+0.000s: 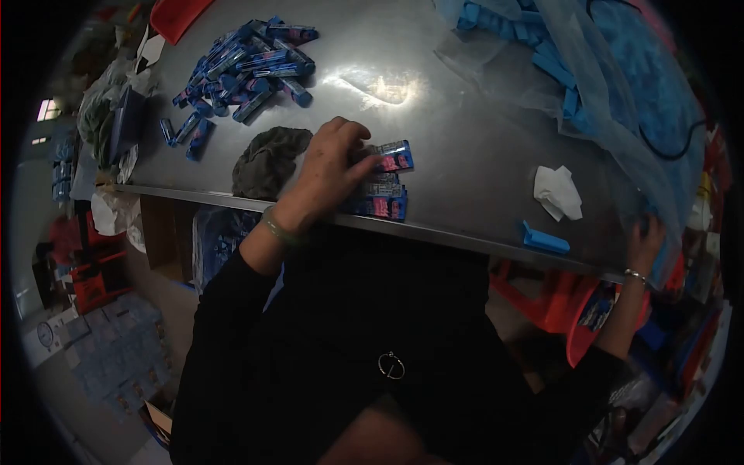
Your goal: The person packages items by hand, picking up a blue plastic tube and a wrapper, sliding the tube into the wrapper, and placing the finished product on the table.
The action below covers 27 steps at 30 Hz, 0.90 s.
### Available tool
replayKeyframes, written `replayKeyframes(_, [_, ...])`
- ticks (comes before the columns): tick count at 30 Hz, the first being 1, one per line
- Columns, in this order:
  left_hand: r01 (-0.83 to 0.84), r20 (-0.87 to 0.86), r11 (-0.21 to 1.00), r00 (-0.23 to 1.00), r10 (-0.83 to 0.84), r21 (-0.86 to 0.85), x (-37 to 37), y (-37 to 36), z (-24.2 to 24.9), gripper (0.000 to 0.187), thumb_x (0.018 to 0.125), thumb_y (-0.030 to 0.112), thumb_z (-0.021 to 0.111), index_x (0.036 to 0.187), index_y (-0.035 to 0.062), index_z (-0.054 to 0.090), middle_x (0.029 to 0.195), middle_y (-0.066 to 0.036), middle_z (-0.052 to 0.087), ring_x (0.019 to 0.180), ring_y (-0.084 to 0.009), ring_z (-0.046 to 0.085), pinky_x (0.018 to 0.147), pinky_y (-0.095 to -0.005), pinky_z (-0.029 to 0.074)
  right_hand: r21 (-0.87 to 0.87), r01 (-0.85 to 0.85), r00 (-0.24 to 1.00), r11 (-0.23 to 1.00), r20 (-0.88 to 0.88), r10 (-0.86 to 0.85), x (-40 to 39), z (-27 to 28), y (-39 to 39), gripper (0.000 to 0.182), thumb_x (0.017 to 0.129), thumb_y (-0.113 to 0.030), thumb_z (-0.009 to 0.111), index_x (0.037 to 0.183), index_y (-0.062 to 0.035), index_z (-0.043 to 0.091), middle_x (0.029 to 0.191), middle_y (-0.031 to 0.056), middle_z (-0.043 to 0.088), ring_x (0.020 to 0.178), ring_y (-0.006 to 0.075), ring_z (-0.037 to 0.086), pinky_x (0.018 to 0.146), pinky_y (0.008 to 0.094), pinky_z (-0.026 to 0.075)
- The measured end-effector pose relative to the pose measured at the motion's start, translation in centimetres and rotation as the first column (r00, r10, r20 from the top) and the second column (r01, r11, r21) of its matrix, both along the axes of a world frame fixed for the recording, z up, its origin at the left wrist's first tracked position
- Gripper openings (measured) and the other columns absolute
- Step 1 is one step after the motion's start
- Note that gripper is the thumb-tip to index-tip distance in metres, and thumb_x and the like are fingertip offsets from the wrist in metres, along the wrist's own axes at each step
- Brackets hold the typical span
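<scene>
My left hand [329, 167] lies over small blue-and-pink packets [393, 157] near the table's front edge, its thumb touching the upper one. Its fingers are bent, with a gap between thumb and forefinger. More such packets [384, 206] lie just below it. A crumpled dark grey-green cloth [267, 161] is left of this hand. On the far right my right hand [645, 239] is at the clear plastic bag [612, 101] of light-blue pieces, its fingertips partly hidden. A single light-blue piece [545, 239] and a crumpled white tissue [557, 192] lie between my hands.
A heap of blue packets [248, 66] spreads over the back left of the metal table [457, 155]. A red object [177, 17] is at the far left corner. Below the table's edge are a red stool [542, 298] and a cardboard box [167, 240].
</scene>
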State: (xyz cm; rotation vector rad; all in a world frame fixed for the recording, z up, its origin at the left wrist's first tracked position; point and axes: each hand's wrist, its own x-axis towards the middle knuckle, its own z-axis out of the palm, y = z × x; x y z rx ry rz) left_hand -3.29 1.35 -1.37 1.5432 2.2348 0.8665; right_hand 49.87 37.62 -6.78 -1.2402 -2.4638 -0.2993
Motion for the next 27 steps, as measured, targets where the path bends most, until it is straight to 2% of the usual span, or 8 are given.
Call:
replayKeyframes(3, [0.056, -0.145, 0.996, 0.988, -0.046, 0.063, 0.1, 0.8, -0.7, 0.024, 0.071, 0.013, 0.076, 0.086, 0.0060, 0.058, 0.083, -0.011, 0.054, 0.081, -0.0290, 0.055, 0.071, -0.0378, 0.044, -0.090, 0.020, 0.986, 0.996, -0.161, -0.034, -5.3, 3.6, -5.7, 0.029, 0.088, -0.011, 0.061, 0.116, -0.0022, 0.058, 0.113, 0.0158, 0.056, 0.097, 0.0296, 0.056, 0.078, 0.0356, 0.047])
replayKeyframes(8, [0.045, -0.076, 0.999, 0.996, -0.045, -0.003, -0.1, 0.9, -1.0, 0.025, 0.070, 0.011, 0.077, 0.083, 0.0058, 0.057, 0.081, -0.010, 0.053, 0.077, -0.0280, 0.055, 0.069, -0.0375, 0.045, -0.140, 0.084, 0.924, 0.987, -0.361, -0.130, -13.7, 8.8, -13.0, 0.026, 0.091, -0.011, 0.060, 0.114, 0.0017, 0.057, 0.104, 0.0106, 0.058, 0.090, 0.0172, 0.057, 0.072, 0.0269, 0.046])
replayKeyframes(10, [0.027, -0.028, 0.999, 0.999, -0.028, -0.031, -0.1, 0.9, -1.2, 0.025, 0.069, 0.010, 0.077, 0.083, 0.0054, 0.056, 0.080, -0.010, 0.054, 0.076, -0.0272, 0.056, 0.069, -0.0368, 0.045, -0.239, -0.069, 0.749, 0.969, -0.654, -0.108, -16.0, 9.3, -14.4, 0.029, 0.092, -0.012, 0.060, 0.118, 0.0011, 0.057, 0.107, 0.0079, 0.059, 0.090, 0.0127, 0.056, 0.076, 0.0247, 0.045])
replayKeyframes(11, [-0.002, 0.102, 0.999, 0.995, 0.005, -0.033, -0.2, 0.9, -1.6, 0.023, 0.070, 0.009, 0.076, 0.082, 0.0043, 0.057, 0.078, -0.010, 0.056, 0.075, -0.0263, 0.056, 0.067, -0.0358, 0.046, -0.240, -0.067, 0.751, 0.969, -0.651, -0.110, -17.4, 9.8, -15.1, 0.029, 0.092, -0.012, 0.060, 0.118, 0.0011, 0.057, 0.107, 0.0079, 0.059, 0.090, 0.0127, 0.056, 0.076, 0.0247, 0.045])
replayKeyframes(13, [-0.030, 0.231, 0.999, 0.972, 0.037, -0.035, -0.2, 0.9, -1.7, 0.021, 0.071, 0.008, 0.076, 0.080, 0.0032, 0.057, 0.077, -0.010, 0.057, 0.073, -0.0254, 0.057, 0.066, -0.0347, 0.047, -0.380, -0.377, 0.516, 0.844, -0.844, -0.149, -20.5, 10.5, -16.2, 0.030, 0.089, -0.006, 0.063, 0.118, 0.0000, 0.055, 0.101, 0.0038, 0.059, 0.085, 0.0100, 0.057, 0.075, 0.0235, 0.046])
replayKeyframes(14, [-0.044, 0.270, 0.998, 0.961, 0.053, -0.041, -0.1, 0.9, -1.4, 0.017, 0.072, 0.006, 0.074, 0.078, 0.0023, 0.059, 0.075, -0.010, 0.058, 0.072, -0.0246, 0.058, 0.065, -0.0336, 0.047, -0.379, -0.376, 0.517, 0.845, -0.843, -0.148, -21.7, 10.6, -16.6, 0.030, 0.089, -0.006, 0.063, 0.118, 0.0000, 0.055, 0.101, 0.0038, 0.059, 0.085, 0.0100, 0.057, 0.075, 0.0235, 0.046])
replayKeyframes(19, [-0.044, 0.307, 0.998, 0.951, 0.028, 0.046, -0.5, 0.5, -1.8, 0.008, 0.076, 0.004, 0.071, 0.077, 0.0012, 0.064, 0.074, -0.009, 0.059, 0.071, -0.0239, 0.057, 0.066, -0.0334, 0.047, -0.598, -0.674, 0.531, 0.433, -0.800, -0.279, -27.7, 9.5, -18.3, 0.029, 0.089, -0.005, 0.063, 0.117, -0.0002, 0.056, 0.102, 0.0052, 0.060, 0.085, 0.0103, 0.059, 0.075, 0.0242, 0.049])
replayKeyframes(27, [0.211, -0.185, 0.951, 0.968, -0.170, 0.227, -1.5, 0.7, -1.3, 0.010, 0.079, 0.008, 0.069, 0.088, 0.0034, 0.069, 0.086, -0.008, 0.060, 0.084, -0.0249, 0.056, 0.073, -0.0352, 0.046, -0.613, -0.764, 0.523, 0.200, -0.770, -0.365, -33.8, 7.8, -17.6, 0.028, 0.091, -0.015, 0.061, 0.115, 0.0003, 0.058, 0.093, 0.0062, 0.063, 0.081, 0.0121, 0.061, 0.073, 0.0254, 0.051])
